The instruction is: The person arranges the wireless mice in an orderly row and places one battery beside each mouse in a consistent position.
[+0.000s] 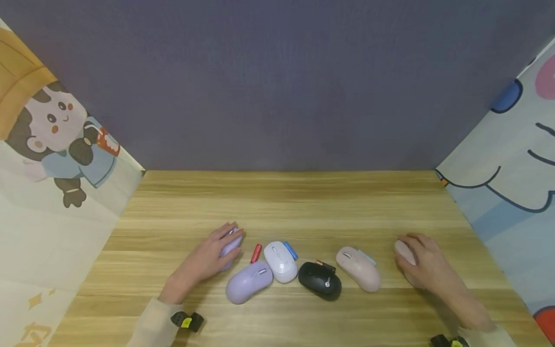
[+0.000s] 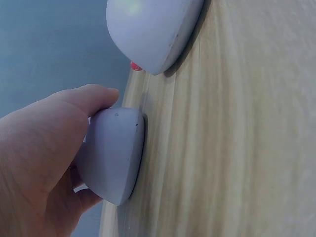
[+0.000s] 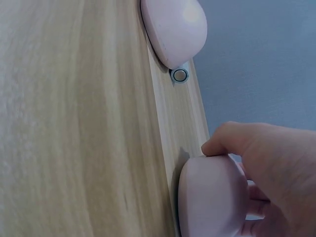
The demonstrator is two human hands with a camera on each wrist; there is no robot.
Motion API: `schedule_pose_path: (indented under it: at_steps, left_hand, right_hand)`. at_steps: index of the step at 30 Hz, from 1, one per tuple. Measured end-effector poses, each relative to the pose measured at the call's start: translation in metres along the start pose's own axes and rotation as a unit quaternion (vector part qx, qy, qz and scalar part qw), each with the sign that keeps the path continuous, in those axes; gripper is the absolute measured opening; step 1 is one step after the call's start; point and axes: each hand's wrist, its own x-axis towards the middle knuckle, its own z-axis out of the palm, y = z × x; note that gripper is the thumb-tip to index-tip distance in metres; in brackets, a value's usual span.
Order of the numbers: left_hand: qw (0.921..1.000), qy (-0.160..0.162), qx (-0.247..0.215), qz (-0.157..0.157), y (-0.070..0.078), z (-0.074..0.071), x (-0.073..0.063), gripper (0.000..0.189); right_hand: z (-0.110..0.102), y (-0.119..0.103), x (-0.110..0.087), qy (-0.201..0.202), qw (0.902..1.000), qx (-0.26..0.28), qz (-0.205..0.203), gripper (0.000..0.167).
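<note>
On the wooden table (image 1: 303, 202), the left hand (image 1: 208, 260) cups a lilac plastic mouse (image 1: 231, 245), the right hand (image 1: 427, 265) a pale pink mouse (image 1: 404, 251), fingers curled over each. Wrist views show both resting flat; their long axes run away from the person, tilted slightly.

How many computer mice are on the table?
6: lilac mouse under left hand, lavender mouse, white mouse, black mouse, pink mouse, pale pink mouse under right hand.

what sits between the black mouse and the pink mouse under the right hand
In the head view, one other pink plastic mouse lies on the wooden table between the black mouse and the pink mouse under the right hand.
</note>
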Motion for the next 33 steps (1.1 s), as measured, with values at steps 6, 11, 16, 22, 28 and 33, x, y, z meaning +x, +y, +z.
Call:
schedule_pose_path:
  at_steps: [6,11,16,22,28,33]
  left_hand:
    - [1.0000,-0.001,0.000,-0.005,0.001,0.001,0.001,0.052]
    - [1.0000,0.003,0.003,-0.005,0.001,0.000,0.001,0.051]
    - [1.0000,0.008,0.004,0.002,0.002,0.000,0.001,0.051]
    - [0.9999,0.014,0.005,0.008,0.001,0.000,0.001,0.050]
    - [0.9998,0.016,0.004,0.008,0.000,0.000,0.002,0.050]
    - [0.9998,0.018,0.004,0.009,0.000,0.001,0.001,0.050]
  right_hand:
    - [0.001,-0.001,0.002,0.016,0.9998,0.009,0.000,0.047]
    - [0.002,-0.003,0.005,0.016,0.9997,0.016,0.009,0.047]
    - [0.002,-0.004,0.006,0.014,0.9995,0.024,0.011,0.045]
    - [0.003,-0.005,0.008,0.012,0.9996,0.021,0.015,0.047]
    - [0.006,-0.006,0.009,0.031,0.9993,0.022,0.007,0.049]
    - [0.007,-0.007,0.010,0.045,0.9988,0.021,0.001,0.049]
